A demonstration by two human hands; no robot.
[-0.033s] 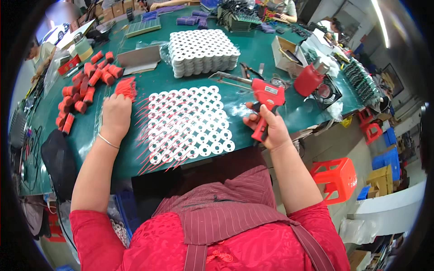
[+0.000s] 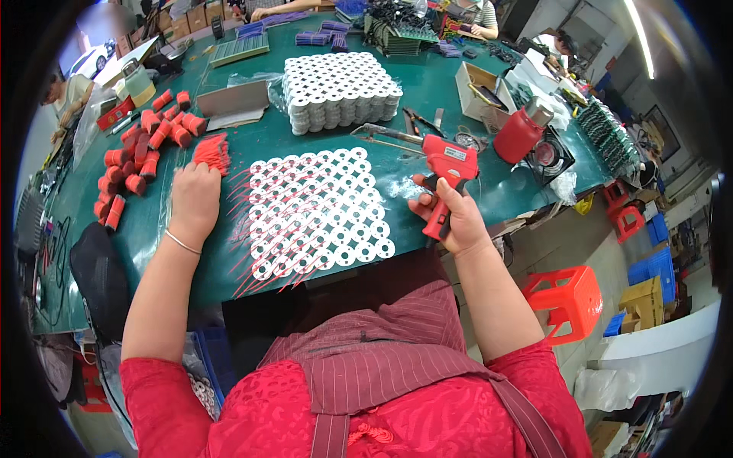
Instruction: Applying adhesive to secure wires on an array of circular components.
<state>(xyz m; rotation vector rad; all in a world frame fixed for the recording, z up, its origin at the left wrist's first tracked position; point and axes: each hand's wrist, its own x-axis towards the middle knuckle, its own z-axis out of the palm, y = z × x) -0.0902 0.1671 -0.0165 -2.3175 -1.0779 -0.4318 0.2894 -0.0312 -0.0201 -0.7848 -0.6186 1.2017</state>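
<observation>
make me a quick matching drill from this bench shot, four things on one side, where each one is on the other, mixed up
Things:
1. red glue gun
2. bundle of red wires
3. flat sheet of white bobbins
4. red flask

Places:
A. under the left hand's fingertips
B. on the green table, between the two hands
C. gripped in the right hand
D. standing far right, by a white box

Pairs: 1-C, 2-A, 3-B, 4-D

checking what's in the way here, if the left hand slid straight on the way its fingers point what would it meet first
The left hand points away from the person, up the green table. Its fingertips already touch the bundle of red wires. Past that, probably the grey card sheet, though depth is unclear.
</observation>
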